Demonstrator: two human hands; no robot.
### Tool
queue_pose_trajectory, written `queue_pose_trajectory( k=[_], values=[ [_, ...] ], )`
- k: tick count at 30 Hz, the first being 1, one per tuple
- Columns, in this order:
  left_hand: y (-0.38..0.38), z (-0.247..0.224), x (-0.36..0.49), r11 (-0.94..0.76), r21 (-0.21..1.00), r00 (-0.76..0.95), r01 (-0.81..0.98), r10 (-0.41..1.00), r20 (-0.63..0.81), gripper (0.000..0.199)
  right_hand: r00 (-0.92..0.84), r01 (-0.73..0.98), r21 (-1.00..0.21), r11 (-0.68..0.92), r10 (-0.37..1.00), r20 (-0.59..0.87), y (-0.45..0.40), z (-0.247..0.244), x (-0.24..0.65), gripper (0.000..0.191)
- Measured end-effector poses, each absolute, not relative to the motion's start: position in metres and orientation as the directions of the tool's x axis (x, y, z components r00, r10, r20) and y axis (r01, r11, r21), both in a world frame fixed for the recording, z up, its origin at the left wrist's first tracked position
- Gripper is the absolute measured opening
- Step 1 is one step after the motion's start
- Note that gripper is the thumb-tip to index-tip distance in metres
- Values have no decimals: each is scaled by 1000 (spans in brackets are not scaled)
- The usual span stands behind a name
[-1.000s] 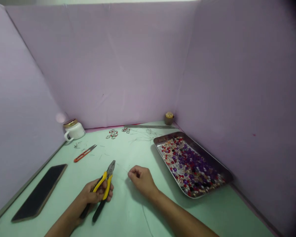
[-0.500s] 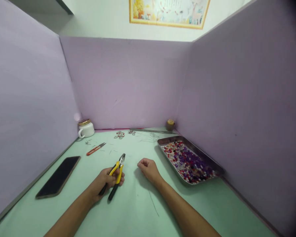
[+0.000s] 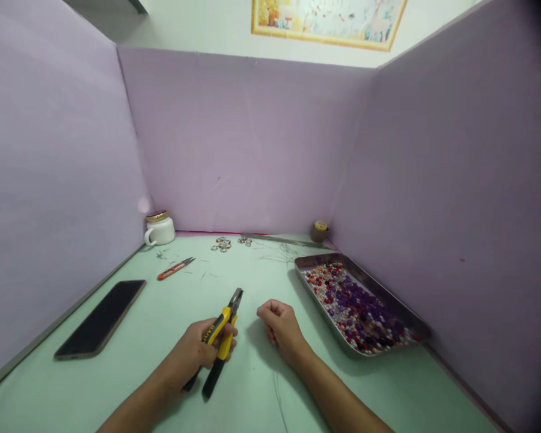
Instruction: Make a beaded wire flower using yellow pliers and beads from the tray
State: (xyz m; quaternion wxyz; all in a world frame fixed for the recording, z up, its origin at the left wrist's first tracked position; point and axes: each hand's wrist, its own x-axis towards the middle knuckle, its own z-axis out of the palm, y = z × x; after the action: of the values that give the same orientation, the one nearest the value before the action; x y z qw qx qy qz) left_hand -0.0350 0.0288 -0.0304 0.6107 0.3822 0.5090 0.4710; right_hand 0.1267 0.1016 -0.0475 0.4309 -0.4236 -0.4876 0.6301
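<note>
My left hand [image 3: 199, 350] is wrapped round a pair of yellow-and-black pliers [image 3: 226, 317], their jaws pointing up and away from me. Just right of the jaws, my right hand [image 3: 283, 329] is closed, fingertips pinched together. Anything between those fingertips is too small or hidden to make out. A thin wire [image 3: 278, 396] runs over the green table [image 3: 247, 391] below my right hand; whether it reaches the fingers I cannot tell.
A metal tray [image 3: 313, 294] of mixed beads stands at right. At left are a dark phone [image 3: 101, 319], orange thread snips [image 3: 175, 269] and a lidded white mug [image 3: 161, 231]. Small beaded rings [image 3: 222, 244], wire pieces [image 3: 284, 251], a ruler-like strip [image 3: 288, 241] and a spool [image 3: 320, 231] lie behind.
The pliers have turned slightly and their handles are closer together. Both hands appear a little lower and further right in the picture, while the camera view has also shifted.
</note>
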Motion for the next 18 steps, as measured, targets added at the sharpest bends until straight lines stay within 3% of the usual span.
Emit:
queue_pose_trajectory(
  k=[7, 18],
  values=[
    [36, -53, -42, 254, 942, 13, -217, 966, -257, 31, -241, -120, -984, -134, 965, -102, 102, -48, 119, 18],
    [33, -51, -39, 207, 956, 3, -210, 977, -211, 26, -271, -60, -995, -81, 961, -62, 101, -49, 118, 19]
  ],
)
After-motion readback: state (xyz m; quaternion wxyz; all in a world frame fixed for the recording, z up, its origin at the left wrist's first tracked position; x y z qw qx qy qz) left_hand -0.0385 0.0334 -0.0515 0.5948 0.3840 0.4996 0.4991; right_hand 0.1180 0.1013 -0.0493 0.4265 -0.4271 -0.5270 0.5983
